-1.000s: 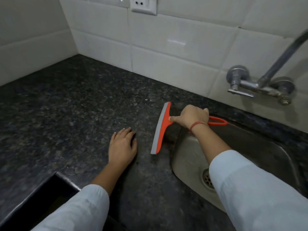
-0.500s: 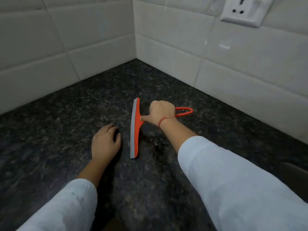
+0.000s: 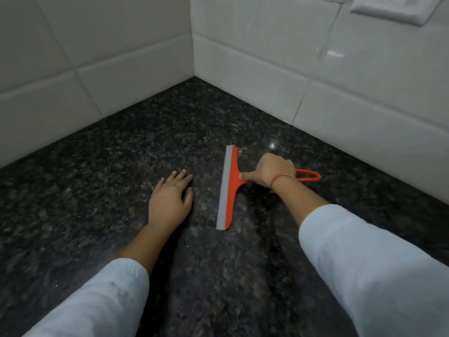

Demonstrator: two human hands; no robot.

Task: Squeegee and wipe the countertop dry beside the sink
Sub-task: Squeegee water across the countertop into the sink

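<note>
**Squeegee held on the dark bench near the tiled corner**

The orange squeegee (image 3: 232,188) lies on the speckled dark bench (image 3: 109,171), a little in front of the corner where two walls of white tiles (image 3: 255,76) meet. Its grey blade (image 3: 224,190) forms the left edge and runs from far to near, tilted slightly, with the near end closer to the person. Whether the blade edge presses flat on the stone cannot be told.

The right hand (image 3: 272,170) grasps the squeegee's handle from above. Its fingers (image 3: 279,164) are curled round the handle, and one straight digit (image 3: 250,176) points along it to where it joins the crossbar. The loop end of the handle (image 3: 309,176) sticks out to the right beyond the wrist, which carries a thin red thread (image 3: 281,177).

The left hand (image 3: 170,201) rests palm down on the bench just left of the blade, apart from it. Its fingers (image 3: 179,177) are released, lying straight and close together, holding nothing.

Both forearms wear pale sleeves (image 3: 364,263). A white wall socket (image 3: 393,9) sits high on the right wall, partly cut off by the frame edge.
</note>
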